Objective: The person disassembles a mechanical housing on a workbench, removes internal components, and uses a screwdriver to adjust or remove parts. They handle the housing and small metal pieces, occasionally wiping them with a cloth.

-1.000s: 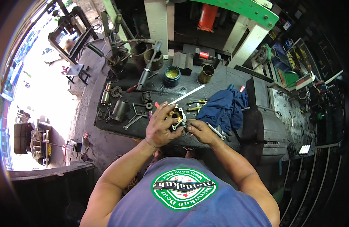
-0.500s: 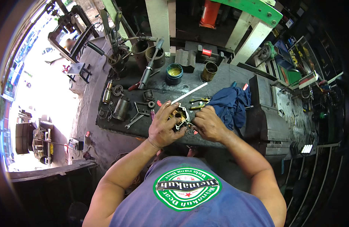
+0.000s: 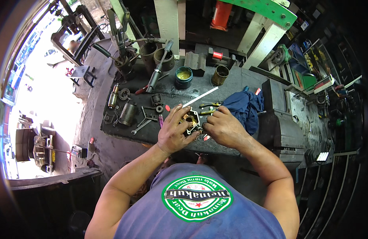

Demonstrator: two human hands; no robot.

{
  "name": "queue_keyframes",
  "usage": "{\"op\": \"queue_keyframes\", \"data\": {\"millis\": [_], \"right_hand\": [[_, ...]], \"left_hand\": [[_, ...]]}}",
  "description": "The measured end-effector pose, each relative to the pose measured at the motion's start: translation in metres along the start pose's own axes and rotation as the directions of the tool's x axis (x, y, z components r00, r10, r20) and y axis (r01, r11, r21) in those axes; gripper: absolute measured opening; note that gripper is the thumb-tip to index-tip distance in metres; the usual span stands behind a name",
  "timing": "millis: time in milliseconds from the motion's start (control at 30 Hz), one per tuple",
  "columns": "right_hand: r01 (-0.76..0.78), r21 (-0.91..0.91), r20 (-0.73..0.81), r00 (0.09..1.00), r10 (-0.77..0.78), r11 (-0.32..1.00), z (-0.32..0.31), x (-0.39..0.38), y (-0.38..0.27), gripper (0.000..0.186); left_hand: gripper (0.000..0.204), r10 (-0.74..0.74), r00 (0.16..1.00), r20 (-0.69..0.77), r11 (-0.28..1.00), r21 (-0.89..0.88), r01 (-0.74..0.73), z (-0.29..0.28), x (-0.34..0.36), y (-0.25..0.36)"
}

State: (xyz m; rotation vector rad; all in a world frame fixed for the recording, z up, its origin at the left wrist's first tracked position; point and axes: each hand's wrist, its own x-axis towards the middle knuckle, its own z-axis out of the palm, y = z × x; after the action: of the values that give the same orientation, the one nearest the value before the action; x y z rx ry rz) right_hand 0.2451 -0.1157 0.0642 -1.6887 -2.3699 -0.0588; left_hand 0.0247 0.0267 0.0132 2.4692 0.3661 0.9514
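Observation:
My left hand (image 3: pixel 170 134) is wrapped around a small open metal housing (image 3: pixel 195 116) with a pale flanged rim and copper-coloured parts inside. Its thumb lies along the near side, and the fingers cover the left side. At the right edge of the housing, my right hand (image 3: pixel 228 128) is closed with its fingertips pinched together; what they grip is hidden. A white strip (image 3: pixel 204 95) lies slantwise just beyond the left fingers. Yellow-and-black pliers (image 3: pixel 210 106) rest beyond the right hand, beside a crumpled dark blue cloth (image 3: pixel 242 108).
On the dark workbench (image 3: pixel 184 96) to the left lie a metal cylinder (image 3: pixel 128 114), a wrench (image 3: pixel 142 126) and a three-armed puller (image 3: pixel 149 113). Farther back stand a tub of yellowish grease (image 3: pixel 184 76), a rusty can (image 3: pixel 221 75) and a long-handled tool (image 3: pixel 158 71). A steel block (image 3: pixel 281 119) borders the right side.
My right hand has shifted slightly, its knuckles turning up and a little to the right. The left thumb has moved a little along the housing, which stays in nearly the same place.

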Motion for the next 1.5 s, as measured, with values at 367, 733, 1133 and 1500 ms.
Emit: {"op": "queue_keyframes", "data": {"millis": [367, 733, 1133, 1500], "right_hand": [[-0.265, 0.928, 0.153, 0.911, 0.383, 0.260, 0.089, -0.010, -0.015, 0.038], [-0.302, 0.658, 0.260, 0.951, 0.169, 0.689, 0.048, -0.016, 0.000, 0.027], [-0.057, 0.024, 0.117, 0.992, 0.054, 0.998, -0.008, 0.005, -0.004, 0.019], [-0.038, 0.999, 0.025, 0.926, 0.378, 0.027, 0.126, -0.016, -0.020, 0.049]], "left_hand": [[0.039, 0.007, 0.999, -0.051, 1.000, -0.012, -0.007, 0.000, -0.002, -0.008], [0.042, 0.003, 1.000, -0.002, 0.999, -0.042, -0.003, -0.002, 0.000, -0.003], [0.036, 0.010, 1.000, -0.002, 0.999, -0.036, -0.010, -0.002, 0.003, -0.004], [0.037, -0.006, 1.000, -0.001, 0.998, -0.066, 0.006, 0.001, -0.001, -0.012]]}}
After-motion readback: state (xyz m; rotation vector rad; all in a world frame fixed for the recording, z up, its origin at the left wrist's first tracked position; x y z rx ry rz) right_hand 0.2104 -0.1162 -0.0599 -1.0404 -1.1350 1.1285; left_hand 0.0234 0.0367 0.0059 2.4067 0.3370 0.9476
